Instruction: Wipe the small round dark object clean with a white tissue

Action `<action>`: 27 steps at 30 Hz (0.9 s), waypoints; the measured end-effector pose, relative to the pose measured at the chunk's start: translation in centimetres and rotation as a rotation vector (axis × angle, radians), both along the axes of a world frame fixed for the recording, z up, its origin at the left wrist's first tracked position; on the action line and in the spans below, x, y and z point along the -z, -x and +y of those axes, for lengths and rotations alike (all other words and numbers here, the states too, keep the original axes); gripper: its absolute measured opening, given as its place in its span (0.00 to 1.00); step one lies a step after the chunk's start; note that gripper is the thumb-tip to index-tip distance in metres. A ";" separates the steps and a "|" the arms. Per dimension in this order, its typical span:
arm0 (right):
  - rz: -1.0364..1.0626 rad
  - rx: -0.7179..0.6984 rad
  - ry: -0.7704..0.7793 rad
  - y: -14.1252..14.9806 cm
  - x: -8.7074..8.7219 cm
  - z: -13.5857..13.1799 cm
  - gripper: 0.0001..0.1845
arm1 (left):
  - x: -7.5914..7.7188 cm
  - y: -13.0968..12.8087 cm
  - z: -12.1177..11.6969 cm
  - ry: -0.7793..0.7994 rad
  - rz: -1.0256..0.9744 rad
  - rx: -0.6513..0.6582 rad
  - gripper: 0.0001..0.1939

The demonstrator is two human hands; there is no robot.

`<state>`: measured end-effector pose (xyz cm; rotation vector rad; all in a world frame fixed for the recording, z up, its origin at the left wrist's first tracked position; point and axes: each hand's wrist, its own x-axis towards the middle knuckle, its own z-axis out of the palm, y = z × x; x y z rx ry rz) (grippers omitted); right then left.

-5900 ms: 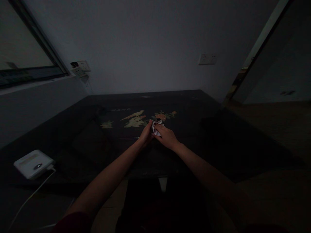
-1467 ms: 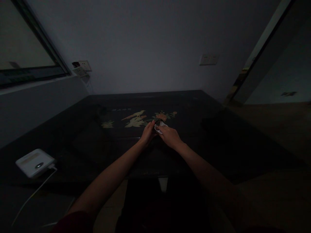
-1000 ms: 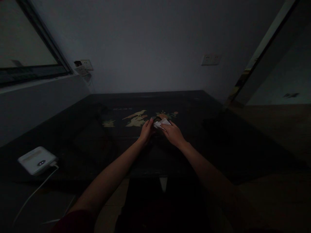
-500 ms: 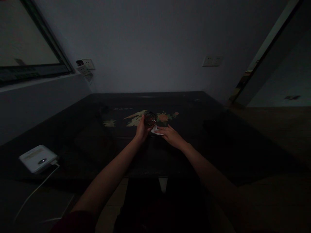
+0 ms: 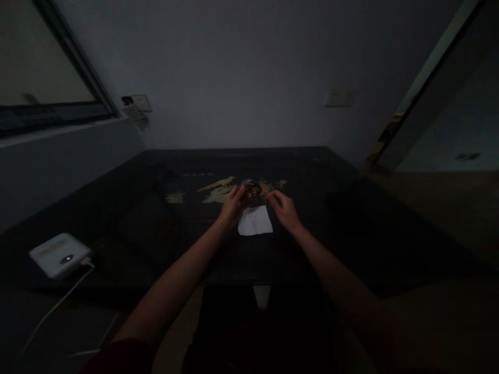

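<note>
The room is very dim. My left hand (image 5: pixel 233 204) is closed round a small dark roundish object (image 5: pixel 250 191), held just above the black table (image 5: pixel 351 218). A white tissue (image 5: pixel 254 222) lies flat on the table between my two hands. My right hand (image 5: pixel 285 209) hovers to the right of the object with its fingers loosely curled and nothing in them that I can make out. What the dark object is stays unclear.
A painted bird and flower design (image 5: pixel 218 191) decorates the tabletop behind my hands. A white device (image 5: pixel 58 254) with a cable sits at the table's left end. Wall sockets (image 5: pixel 136 104) are at the back left, another socket (image 5: pixel 340 97) at the back right.
The tissue was pressed against the dark object by my right hand; now it lies flat on the table. My right hand has let go of it, and my left hand has lifted the object.
</note>
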<state>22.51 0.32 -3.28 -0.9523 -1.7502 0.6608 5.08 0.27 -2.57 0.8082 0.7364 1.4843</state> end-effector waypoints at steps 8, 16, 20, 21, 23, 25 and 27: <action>0.370 -0.101 0.359 0.3 0.5 0.8 0.25 | 0.5 -0.5 -0.6 -0.063 0.252 -0.017 0.19; 0.498 -0.275 0.665 0.7 0.0 -0.3 0.28 | -0.3 -0.8 -1.7 -0.232 0.447 0.114 0.17; 0.570 -0.339 0.739 1.0 0.2 -0.6 0.29 | 0.0 -0.7 -1.7 -0.306 0.522 0.134 0.17; 0.577 -0.348 0.748 1.0 0.3 -0.7 0.28 | 0.2 -0.6 -1.7 -0.312 0.559 0.123 0.16; 0.576 -0.358 0.749 1.2 0.4 -0.9 0.26 | 0.4 -0.4 -1.6 -0.311 0.615 0.089 0.14; 0.564 -0.354 0.728 1.4 0.5 -1.0 0.23 | 0.5 -0.3 -1.5 -0.291 0.613 0.044 0.12; 0.557 -0.351 0.705 1.6 0.6 -1.1 0.20 | 0.6 -0.3 -1.4 -0.270 0.579 0.010 0.10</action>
